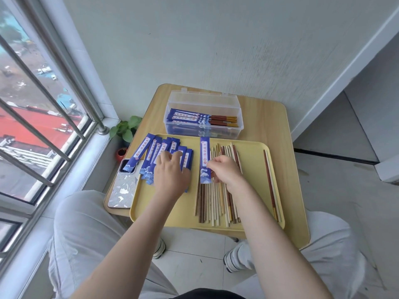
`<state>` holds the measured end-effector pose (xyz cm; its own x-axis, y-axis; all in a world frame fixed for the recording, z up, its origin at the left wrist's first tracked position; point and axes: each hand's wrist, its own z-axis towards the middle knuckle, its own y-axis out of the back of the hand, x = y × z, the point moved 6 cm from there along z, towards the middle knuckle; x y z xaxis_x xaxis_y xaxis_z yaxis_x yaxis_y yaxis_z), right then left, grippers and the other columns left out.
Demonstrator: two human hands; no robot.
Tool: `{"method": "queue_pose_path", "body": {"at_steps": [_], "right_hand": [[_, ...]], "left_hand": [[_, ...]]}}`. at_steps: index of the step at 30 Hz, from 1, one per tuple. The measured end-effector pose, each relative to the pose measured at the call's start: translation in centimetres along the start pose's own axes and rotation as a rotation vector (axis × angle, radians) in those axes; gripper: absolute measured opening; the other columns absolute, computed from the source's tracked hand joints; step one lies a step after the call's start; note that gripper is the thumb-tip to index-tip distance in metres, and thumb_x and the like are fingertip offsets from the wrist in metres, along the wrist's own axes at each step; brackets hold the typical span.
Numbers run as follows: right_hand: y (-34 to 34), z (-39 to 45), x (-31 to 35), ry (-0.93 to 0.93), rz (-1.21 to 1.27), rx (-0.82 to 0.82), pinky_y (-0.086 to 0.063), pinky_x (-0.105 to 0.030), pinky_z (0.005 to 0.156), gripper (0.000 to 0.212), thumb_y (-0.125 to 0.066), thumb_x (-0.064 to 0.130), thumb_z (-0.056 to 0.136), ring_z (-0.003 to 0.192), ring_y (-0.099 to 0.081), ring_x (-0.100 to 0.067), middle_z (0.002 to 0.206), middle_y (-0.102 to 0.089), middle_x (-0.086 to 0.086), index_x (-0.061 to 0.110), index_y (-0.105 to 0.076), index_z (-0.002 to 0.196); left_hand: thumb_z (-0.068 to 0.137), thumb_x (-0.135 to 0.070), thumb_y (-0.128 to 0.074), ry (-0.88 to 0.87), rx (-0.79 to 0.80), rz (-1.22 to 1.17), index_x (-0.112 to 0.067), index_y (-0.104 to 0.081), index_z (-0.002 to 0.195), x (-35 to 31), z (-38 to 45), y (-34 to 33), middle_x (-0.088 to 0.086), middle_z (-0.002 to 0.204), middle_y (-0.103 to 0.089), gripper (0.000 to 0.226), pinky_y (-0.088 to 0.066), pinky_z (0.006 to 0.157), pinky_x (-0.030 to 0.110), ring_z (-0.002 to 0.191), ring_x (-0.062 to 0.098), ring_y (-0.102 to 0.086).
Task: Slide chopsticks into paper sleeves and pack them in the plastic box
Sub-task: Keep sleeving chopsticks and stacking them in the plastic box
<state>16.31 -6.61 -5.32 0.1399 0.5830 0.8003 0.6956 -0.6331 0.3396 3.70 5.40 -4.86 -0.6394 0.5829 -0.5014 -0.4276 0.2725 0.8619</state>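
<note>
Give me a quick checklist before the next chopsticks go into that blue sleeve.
1. Single sleeve apart from the sleeve pile: ok.
2. Right hand pinching that sleeve: ok.
3. Sleeve mouth open: cannot tell.
4. Loose chopsticks within reach on the tray: ok.
5. Left hand free to feed chopsticks: not ok, resting on the pile.
6. Plastic box open, with room: ok.

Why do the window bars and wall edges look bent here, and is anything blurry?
Head view: the wide-angle lens bows the window bars and wall edges near the borders; daylight from the window lights everything softly, with faint shadows; the tray, chopsticks and both hands look sharp, while the outdoor scene is smeared.
</note>
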Motion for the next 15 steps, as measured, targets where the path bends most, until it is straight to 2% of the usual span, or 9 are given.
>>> {"method": "queue_pose_path", "body": {"at_steps": [2, 5, 7, 10, 15], "right_hand": [[1.0, -0.1, -0.1, 0.018, 0.07, 0.056, -0.042, -0.023, 0.05, 0.006, -0.06, 0.015, 0.093, 0.064, -0.063, -0.014, 0.083, -0.071, -0.005, 0.011, -0.065, 0.095], [2.3, -0.9, 0.1, 0.075, 0.061, 0.09, -0.045, -0.023, 0.054, 0.013, -0.059, 0.013, 0.097, 0.063, -0.061, -0.012, 0.084, -0.072, -0.003, 0.012, -0.071, 0.101], [3.0, -1.4, -0.2, 0.079, 0.11, 0.117, -0.046, -0.022, 0.055, 0.012, -0.061, 0.013, 0.097, 0.065, -0.06, -0.012, 0.085, -0.071, -0.004, 0.012, -0.072, 0.099], [4.0, -1.7, -1.0, 0.054, 0.126, 0.109, -0.044, -0.022, 0.053, 0.009, -0.064, 0.014, 0.095, 0.061, -0.057, -0.012, 0.078, -0.069, -0.004, 0.013, -0.072, 0.094], [4.8, -1.9, -2.1, 0.002, 0.19, 0.111, -0.041, -0.024, 0.052, 0.012, -0.064, 0.014, 0.095, 0.054, -0.052, -0.014, 0.072, -0.064, -0.008, 0.005, -0.07, 0.101]], "left_hand": [[0.08, -0.017, -0.068, -0.153, -0.015, -0.018, -0.019, -0.056, 0.134, -2.0, -0.1, 0.3, 0.011, 0.126, -0.05, 0.056, -0.041, 0.092, 0.043, 0.119, 0.034, -0.045], [0.079, -0.034, -0.074, -0.394, -0.019, 0.07, -0.03, -0.058, 0.132, -5.1, -0.7, 0.3, 0.003, 0.136, -0.05, 0.055, -0.031, 0.107, 0.049, 0.129, 0.028, -0.04], [0.087, -0.053, -0.067, -0.479, 0.097, 0.1, -0.03, -0.057, 0.133, -6.4, -1.2, -0.6, -0.001, 0.134, -0.055, 0.053, -0.028, 0.111, 0.047, 0.128, 0.024, -0.046], [0.09, -0.068, -0.049, -0.438, 0.33, 0.096, -0.025, -0.048, 0.14, -7.2, -1.6, -2.1, -0.003, 0.128, -0.061, 0.065, -0.034, 0.104, 0.038, 0.121, 0.019, -0.054], [0.091, -0.07, -0.039, -0.421, 0.428, 0.006, -0.018, -0.053, 0.13, -7.8, -2.3, -2.6, 0.0, 0.117, -0.063, 0.067, -0.047, 0.088, 0.034, 0.107, 0.018, -0.06]]}}
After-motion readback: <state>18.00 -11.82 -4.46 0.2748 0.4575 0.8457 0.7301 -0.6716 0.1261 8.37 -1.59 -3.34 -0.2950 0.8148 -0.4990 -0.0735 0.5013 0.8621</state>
